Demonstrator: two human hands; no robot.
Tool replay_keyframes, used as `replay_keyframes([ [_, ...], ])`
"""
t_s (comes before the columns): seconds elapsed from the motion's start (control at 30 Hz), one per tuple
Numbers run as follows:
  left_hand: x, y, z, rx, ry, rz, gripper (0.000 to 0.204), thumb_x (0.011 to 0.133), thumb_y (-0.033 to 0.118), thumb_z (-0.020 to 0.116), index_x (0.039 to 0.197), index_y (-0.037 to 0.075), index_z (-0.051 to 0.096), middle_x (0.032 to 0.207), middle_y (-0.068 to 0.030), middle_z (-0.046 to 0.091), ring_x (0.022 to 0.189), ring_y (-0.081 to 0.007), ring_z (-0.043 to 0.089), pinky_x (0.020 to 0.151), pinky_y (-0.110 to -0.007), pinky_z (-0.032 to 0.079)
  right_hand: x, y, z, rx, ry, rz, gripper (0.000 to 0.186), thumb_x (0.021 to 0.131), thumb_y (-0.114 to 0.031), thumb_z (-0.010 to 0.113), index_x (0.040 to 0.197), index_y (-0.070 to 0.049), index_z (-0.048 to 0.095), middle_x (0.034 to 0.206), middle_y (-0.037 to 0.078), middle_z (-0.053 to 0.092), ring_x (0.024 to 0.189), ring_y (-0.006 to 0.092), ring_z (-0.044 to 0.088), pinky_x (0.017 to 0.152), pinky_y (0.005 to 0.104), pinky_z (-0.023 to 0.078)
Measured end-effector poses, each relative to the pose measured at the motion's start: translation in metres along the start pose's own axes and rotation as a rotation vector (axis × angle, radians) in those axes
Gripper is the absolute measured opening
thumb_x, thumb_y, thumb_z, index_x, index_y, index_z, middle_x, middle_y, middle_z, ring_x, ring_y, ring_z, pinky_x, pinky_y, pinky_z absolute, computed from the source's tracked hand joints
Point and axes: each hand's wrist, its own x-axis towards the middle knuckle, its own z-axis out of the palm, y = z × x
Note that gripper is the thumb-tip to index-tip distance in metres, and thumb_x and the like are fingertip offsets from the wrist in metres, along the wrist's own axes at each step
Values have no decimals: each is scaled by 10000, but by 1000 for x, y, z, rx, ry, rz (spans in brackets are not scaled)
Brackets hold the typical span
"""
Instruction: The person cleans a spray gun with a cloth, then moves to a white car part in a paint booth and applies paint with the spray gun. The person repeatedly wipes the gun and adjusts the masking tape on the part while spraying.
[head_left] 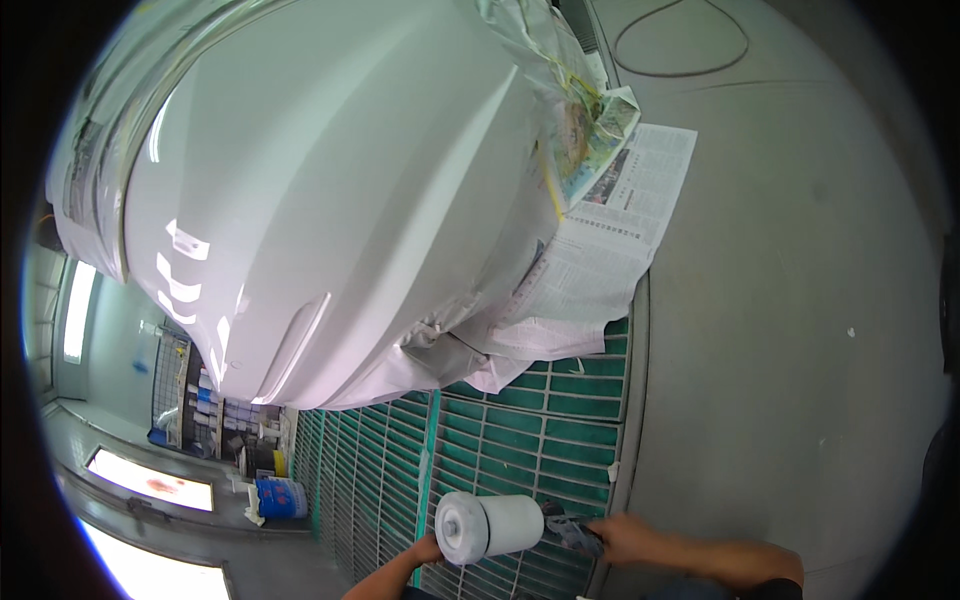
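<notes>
At the bottom of the view is a spray gun (568, 532) with a white cup (510, 525) tipped on its side, its lid facing left. My right hand (618, 538) is closed on the gun. My left hand (425, 550) is below and left of the cup's lid, its fingers curled and partly hidden behind the cup, so what they hold is unclear. Above both hands is a glossy white car body (330, 170), with crumpled plastic and printed paper (600, 150) along its right side and newspaper (570, 280) spread beneath that edge.
Metal grating (520, 430) over green sheeting lies below the car. Grey floor (780, 300) runs along the right, with a loop of hose (680, 72) at top. At left are stocked shelves (210, 410), a blue bucket (280, 498) and lit panels (150, 478).
</notes>
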Motion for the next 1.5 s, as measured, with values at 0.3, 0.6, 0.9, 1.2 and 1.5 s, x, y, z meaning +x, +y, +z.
replay_keyframes([
  [0.3,-21,22,3,15,-1,-29,389,874,362,656,1105,49,655,881,-68,689,687,-171,640,656,-310,537,-4,-10,-9,-63,10,-24,153,747,-165,615,864,-68,640,768,181,667,725,406,645,635,508,511],
  [0.6,-29,39,3,40,-1,-59,394,870,360,660,1107,45,653,897,-73,687,701,-175,641,668,-313,536,-7,-1,-9,-15,29,-41,134,716,-165,623,794,-59,646,727,199,658,708,411,645,629,515,513],
  [0.9,-35,53,3,57,-13,-89,399,867,358,665,1110,42,650,913,-78,685,715,-179,643,679,-316,536,-7,7,-16,21,25,-30,156,719,-173,625,803,-43,651,738,196,665,708,405,650,629,504,520],
  [1.2,-39,53,4,49,-21,-82,404,863,356,669,1113,39,648,929,-83,684,729,-183,644,691,-319,535,-1,9,-19,21,13,-15,134,725,-178,635,777,-55,639,719,188,658,703,410,641,624,513,507],
  [1.5,-40,48,4,22,-42,-42,409,860,354,673,1115,36,645,945,-88,682,743,-186,645,703,-322,535,7,3,-9,-19,38,-25,138,729,-207,645,790,-83,638,726,176,653,703,412,631,616,520,496],
])
